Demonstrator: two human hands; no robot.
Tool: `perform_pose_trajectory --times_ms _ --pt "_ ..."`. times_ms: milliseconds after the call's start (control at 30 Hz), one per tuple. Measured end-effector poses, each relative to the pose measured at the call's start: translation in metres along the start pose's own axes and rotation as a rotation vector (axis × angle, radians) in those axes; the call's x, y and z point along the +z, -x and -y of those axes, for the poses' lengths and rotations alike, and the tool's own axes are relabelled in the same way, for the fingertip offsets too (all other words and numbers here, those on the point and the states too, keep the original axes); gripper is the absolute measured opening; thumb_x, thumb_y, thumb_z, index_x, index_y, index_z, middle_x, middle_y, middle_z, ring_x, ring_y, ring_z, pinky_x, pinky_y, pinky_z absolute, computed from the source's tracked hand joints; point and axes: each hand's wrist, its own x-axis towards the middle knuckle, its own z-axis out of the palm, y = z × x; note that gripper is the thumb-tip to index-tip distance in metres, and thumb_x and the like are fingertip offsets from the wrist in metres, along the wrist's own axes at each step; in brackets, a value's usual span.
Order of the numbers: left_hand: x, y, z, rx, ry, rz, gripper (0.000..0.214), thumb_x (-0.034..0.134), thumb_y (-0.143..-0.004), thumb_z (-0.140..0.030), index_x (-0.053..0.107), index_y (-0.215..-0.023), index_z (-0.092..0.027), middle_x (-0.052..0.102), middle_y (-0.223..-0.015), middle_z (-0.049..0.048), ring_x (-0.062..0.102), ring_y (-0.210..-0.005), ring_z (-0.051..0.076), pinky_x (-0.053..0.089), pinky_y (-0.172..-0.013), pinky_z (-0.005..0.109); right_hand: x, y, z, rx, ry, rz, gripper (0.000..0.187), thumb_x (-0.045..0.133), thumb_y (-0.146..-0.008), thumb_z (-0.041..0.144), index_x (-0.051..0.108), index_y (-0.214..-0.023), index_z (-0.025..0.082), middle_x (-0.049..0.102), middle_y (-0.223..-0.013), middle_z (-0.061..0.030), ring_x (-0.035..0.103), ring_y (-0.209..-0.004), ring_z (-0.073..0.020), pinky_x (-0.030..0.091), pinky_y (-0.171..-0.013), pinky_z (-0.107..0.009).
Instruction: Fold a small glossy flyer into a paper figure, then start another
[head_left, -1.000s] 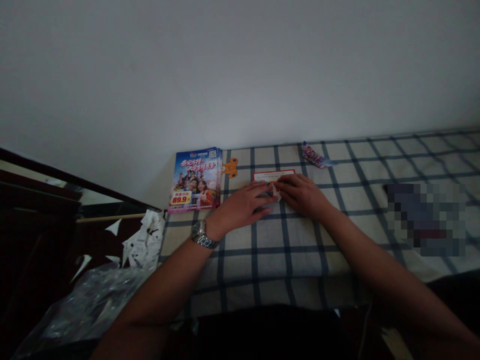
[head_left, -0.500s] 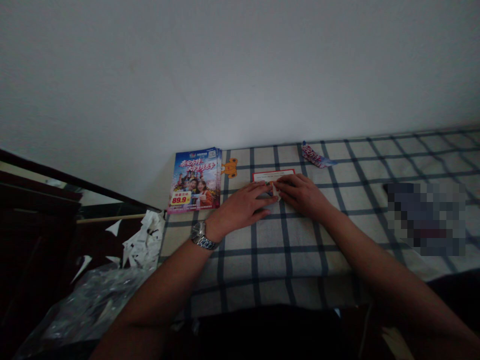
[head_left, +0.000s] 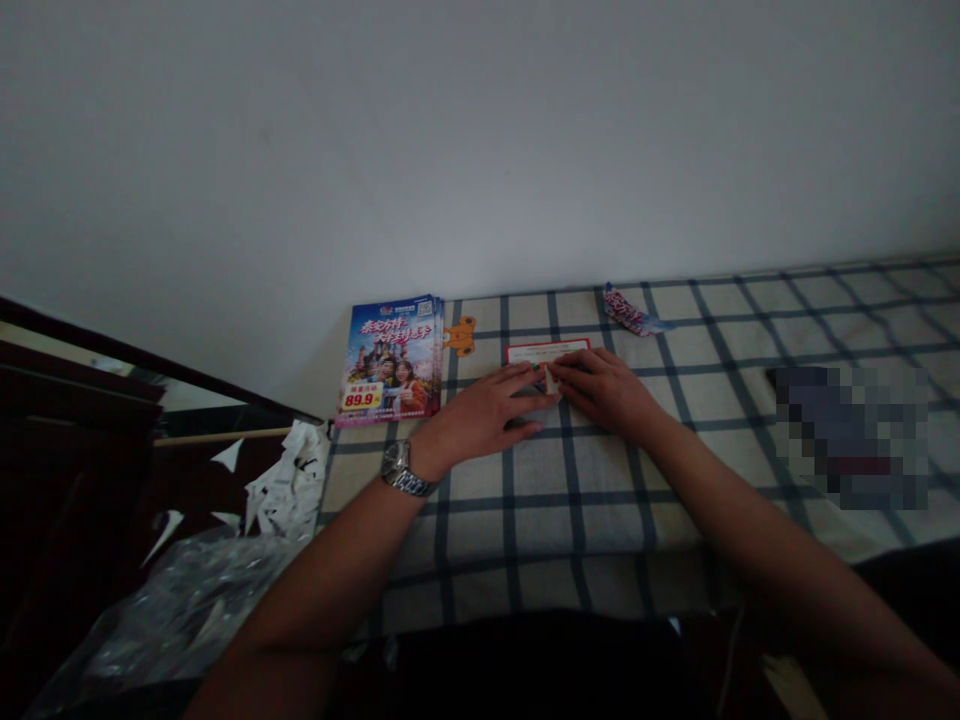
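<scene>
A small sheet of printed paper [head_left: 547, 350] with a red border and lines of text lies on the checked cloth under both hands. My left hand [head_left: 491, 410], a metal watch on its wrist, rests on the sheet's left part with its fingers stretched out and apart. From the other side my right hand [head_left: 604, 390] reaches in, its fingertips closed together at a raised white and orange bit of paper [head_left: 551, 380]. The fingers hide much of the sheet, including its lower part.
A stack of colourful flyers [head_left: 390, 360] lies left, beside an orange bear-shaped cutout [head_left: 460, 337]. A torn flyer strip [head_left: 636, 312] lies near the wall [head_left: 480, 150]. White paper scraps [head_left: 289, 485] and clear plastic [head_left: 195, 590] are at lower left. A pixelated dark object [head_left: 844, 430] lies right.
Both hands stay in nearly the same place. The raised bit of paper between the fingertips shifts very slightly.
</scene>
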Motion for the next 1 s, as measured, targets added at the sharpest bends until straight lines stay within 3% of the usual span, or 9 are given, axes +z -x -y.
perform_pose_trajectory --times_ms 333,1000 --pt "-0.0030 0.0022 -0.0007 -0.006 -0.002 0.002 0.045 0.064 -0.102 -0.039 0.060 -0.146 -0.031 0.045 -0.164 0.0088 0.041 -0.153 0.028 0.039 -0.126 0.054 0.0012 0.0003 -0.0003 0.002 -0.007 -0.001 0.035 0.054 -0.105 0.031 0.071 -0.135 0.026 0.069 -0.125 -0.0117 0.062 -0.112 -0.0315 0.055 -0.101 -0.053" --pt "-0.0036 0.0024 -0.0009 -0.010 -0.017 0.038 0.048 0.061 -0.104 -0.040 0.056 -0.150 -0.030 0.042 -0.165 0.0100 0.039 -0.155 0.029 0.036 -0.128 0.054 0.0015 0.0004 -0.0010 -0.010 0.020 -0.007 0.035 0.052 -0.106 0.031 0.071 -0.134 0.020 0.070 -0.127 -0.0138 0.062 -0.111 -0.0310 0.055 -0.100 -0.052"
